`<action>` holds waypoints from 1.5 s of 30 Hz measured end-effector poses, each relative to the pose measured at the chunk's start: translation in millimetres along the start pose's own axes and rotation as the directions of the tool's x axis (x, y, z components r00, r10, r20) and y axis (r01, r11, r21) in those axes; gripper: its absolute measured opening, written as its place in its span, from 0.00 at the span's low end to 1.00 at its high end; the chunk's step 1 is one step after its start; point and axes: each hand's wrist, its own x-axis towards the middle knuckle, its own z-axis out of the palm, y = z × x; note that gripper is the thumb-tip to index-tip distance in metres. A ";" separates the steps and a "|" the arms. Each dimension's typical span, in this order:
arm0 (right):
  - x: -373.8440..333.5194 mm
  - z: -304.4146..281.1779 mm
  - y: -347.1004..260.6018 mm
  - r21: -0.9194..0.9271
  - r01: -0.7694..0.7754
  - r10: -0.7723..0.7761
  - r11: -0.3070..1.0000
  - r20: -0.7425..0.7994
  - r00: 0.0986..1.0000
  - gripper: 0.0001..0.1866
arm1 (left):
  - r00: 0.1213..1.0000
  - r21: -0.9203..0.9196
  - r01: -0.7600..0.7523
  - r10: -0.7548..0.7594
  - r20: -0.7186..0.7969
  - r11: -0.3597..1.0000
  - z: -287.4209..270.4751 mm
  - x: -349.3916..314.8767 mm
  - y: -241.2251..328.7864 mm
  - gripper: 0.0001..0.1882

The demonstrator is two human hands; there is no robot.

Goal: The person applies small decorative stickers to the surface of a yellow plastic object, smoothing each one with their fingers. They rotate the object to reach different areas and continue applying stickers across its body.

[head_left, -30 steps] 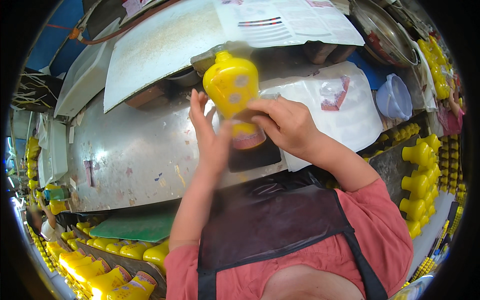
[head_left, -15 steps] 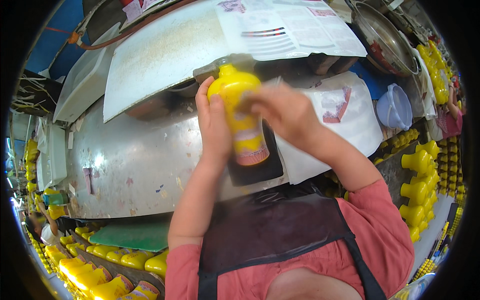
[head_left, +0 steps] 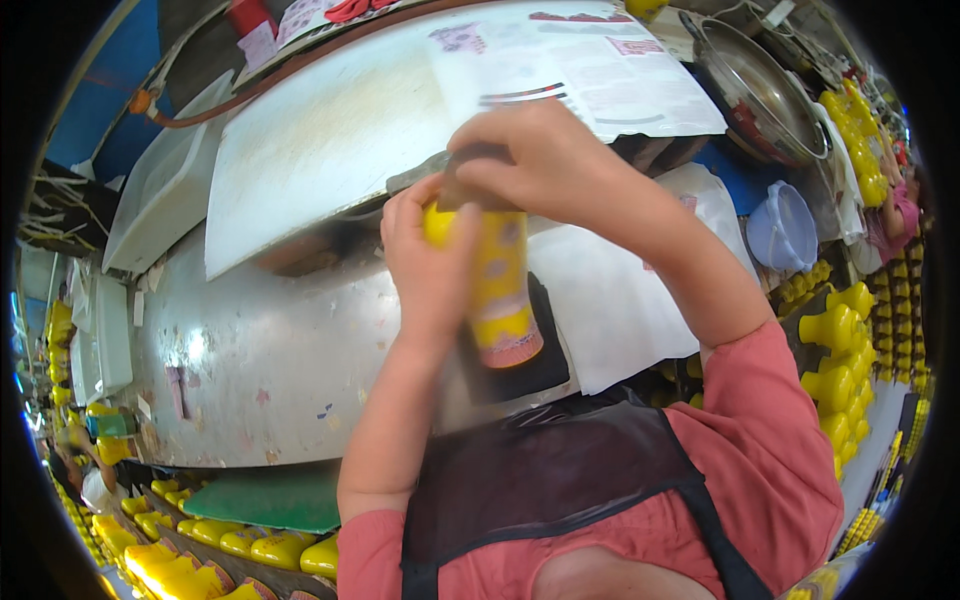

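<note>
A crowded workshop, its curved sheet-metal surface filling the middle of my view, with a white board and printed paper sheets propped beyond my fingers. My left hand is wrapped around the upper body of a yellow bottle, fingers clenched on it and holding it upright over a small black pad on the surface. My right hand comes down from above, fingers closed over the bottle's top, which they hide from me; I cannot tell what sits beneath them. The bottle stands directly between the two hands, its banded lower end just under my left fingers. A white cloth or sheet lies beside the right forearm. Well off to the right of the fingers, a metal bowl, a pale blue plastic bag and rows of yellow bottles. More yellow bottles line the lower left, below a green mat.
</note>
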 end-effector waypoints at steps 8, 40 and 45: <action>-63.1 13.2 -8.1 0.328 -0.024 0.141 0.944 -0.338 0.931 0.15 | 0.996 -0.355 0.084 -0.082 0.022 0.931 0.5 0.9 -7.0 0.15; 6.8 -31.5 94.4 -0.638 -0.287 0.465 0.714 0.126 0.876 0.10 | 0.864 -0.517 0.503 -0.410 0.292 0.693 -20.2 -39.6 12.5 0.46; 10.7 -34.2 88.6 -0.628 -0.084 0.314 0.773 0.264 0.912 0.12 | 0.933 -0.251 0.358 -0.333 0.140 0.899 -29.8 -37.9 15.6 0.53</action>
